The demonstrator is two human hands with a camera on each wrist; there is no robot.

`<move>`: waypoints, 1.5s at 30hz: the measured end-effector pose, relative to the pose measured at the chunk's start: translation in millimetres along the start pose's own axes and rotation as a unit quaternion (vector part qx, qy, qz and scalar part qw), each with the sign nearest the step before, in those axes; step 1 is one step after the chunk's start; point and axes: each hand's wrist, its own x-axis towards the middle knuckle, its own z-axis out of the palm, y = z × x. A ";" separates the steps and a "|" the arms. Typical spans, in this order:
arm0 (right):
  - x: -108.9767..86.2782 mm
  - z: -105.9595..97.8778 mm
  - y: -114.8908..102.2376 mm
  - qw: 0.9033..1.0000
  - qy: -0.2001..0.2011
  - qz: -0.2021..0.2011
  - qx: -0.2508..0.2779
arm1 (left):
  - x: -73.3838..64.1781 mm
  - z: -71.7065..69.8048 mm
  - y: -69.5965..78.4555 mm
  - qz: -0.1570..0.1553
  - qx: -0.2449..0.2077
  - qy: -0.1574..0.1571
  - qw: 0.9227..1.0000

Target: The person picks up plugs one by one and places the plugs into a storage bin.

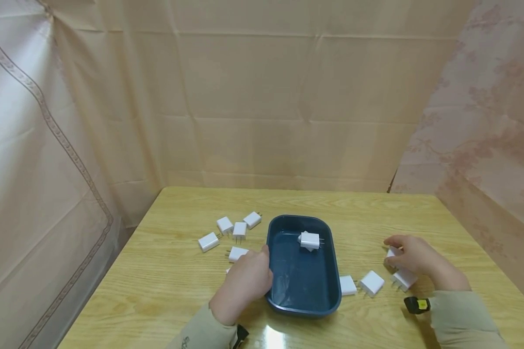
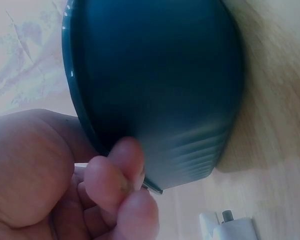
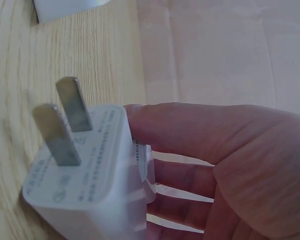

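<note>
My left hand point(image 1: 249, 276) grips the left rim of a dark blue plastic tub point(image 1: 299, 286), thumb at the rim and curled fingertips against the outer wall. Two white plug chargers lie stacked inside the tub, the upper charger point(image 1: 310, 240) covering most of the lower. At the right of the table, my right hand point(image 1: 419, 257) pinches a white charger point(image 3: 144, 165) between thumb and fingers, partly hidden by the hand. Close in front of it stands another charger point(image 3: 85, 180), its two flat metal prongs pointing up in the right wrist view.
Left of the tub lie several more chargers, among them a charger point(image 1: 208, 242) at the far left and a charger point(image 1: 237, 254) beside my left hand. Right of the tub are a charger point(image 1: 347, 285) by its wall and a charger point(image 1: 371, 283). Cloth curtains point(image 1: 262, 97) surround the wooden table point(image 1: 157, 281).
</note>
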 end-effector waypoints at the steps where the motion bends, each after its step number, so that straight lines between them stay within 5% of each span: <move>1: 0.0 0.2 0.1 1.000 0.000 0.000 0.000 | 0.0 0.3 -0.2 0.000 0.000 0.000 1.000; 45: -5.7 -5.4 -1.0 0.999 0.027 -0.014 0.010 | 0.5 1.9 -0.8 0.003 0.002 0.001 1.000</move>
